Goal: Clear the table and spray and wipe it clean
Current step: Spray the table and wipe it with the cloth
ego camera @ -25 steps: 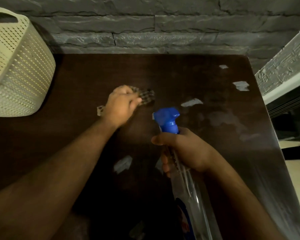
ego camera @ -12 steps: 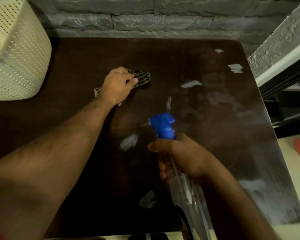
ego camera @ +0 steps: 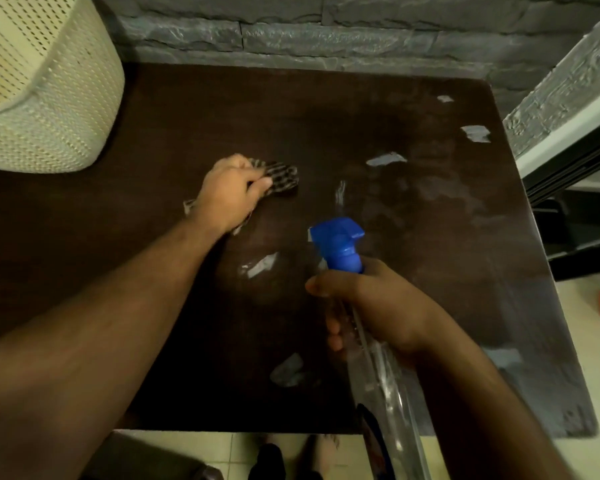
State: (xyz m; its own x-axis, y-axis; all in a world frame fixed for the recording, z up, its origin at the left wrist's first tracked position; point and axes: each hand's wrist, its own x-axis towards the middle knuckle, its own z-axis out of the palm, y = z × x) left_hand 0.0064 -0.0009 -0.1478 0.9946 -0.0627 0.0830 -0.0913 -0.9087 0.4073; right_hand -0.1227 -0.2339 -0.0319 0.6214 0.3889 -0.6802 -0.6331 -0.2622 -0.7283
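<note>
The dark brown table (ego camera: 361, 109) fills the view and shows wet streaks and pale patches on its right half. My left hand (ego camera: 227, 192) presses a checked cloth (ego camera: 281, 176) flat on the table's middle. My right hand (ego camera: 371, 306) grips a clear spray bottle (ego camera: 381, 379) by its neck, above the near right part of the table. Its blue trigger head (ego camera: 338, 242) points away from me, toward the wet area.
A cream perforated basket (ego camera: 45, 88) stands on the table's far left corner. A grey stone wall (ego camera: 326, 26) runs behind the table. A dark doorway frame (ego camera: 568, 188) lies to the right. Tiled floor and my feet (ego camera: 291, 455) show past the near edge.
The view has pulled back and tilted down, so the near table edge and floor now show. Both hands keep their hold; the bottle sits lower in view. A thin wet streak appeared beyond the nozzle.
</note>
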